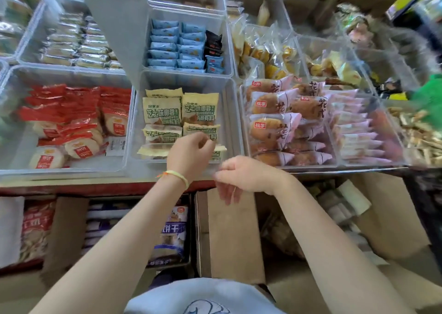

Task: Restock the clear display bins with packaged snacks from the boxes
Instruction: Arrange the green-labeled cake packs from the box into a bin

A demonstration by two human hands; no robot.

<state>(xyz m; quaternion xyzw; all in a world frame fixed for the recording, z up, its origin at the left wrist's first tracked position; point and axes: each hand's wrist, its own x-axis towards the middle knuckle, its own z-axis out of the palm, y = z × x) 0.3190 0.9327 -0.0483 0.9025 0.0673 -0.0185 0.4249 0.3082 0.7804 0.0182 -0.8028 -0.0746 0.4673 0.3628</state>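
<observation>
A clear bin [229, 113] in the middle of the shelf holds several cream snack packs [162, 110] with green lettering, in two rows. My left hand [189, 154] hovers over the front of this bin, fingers curled at the lower edge of a cream pack [202, 129]; I cannot tell whether it pinches the pack. My right hand [241, 176] hangs just in front of the bin's near wall, above a cardboard box flap [232, 232], fingers loosely down and holding nothing. The open cardboard box [392, 220] at lower right holds pale wrapped packs [344, 201].
Neighbouring clear bins hold red rice-cracker packs [79, 120], blue packets [177, 46] and pink-wrapped breads [282, 120]. Below the shelf edge, another box holds blue-and-white biscuit bags [172, 237]. A raised bin lid [117, 22] stands left of the blue packets.
</observation>
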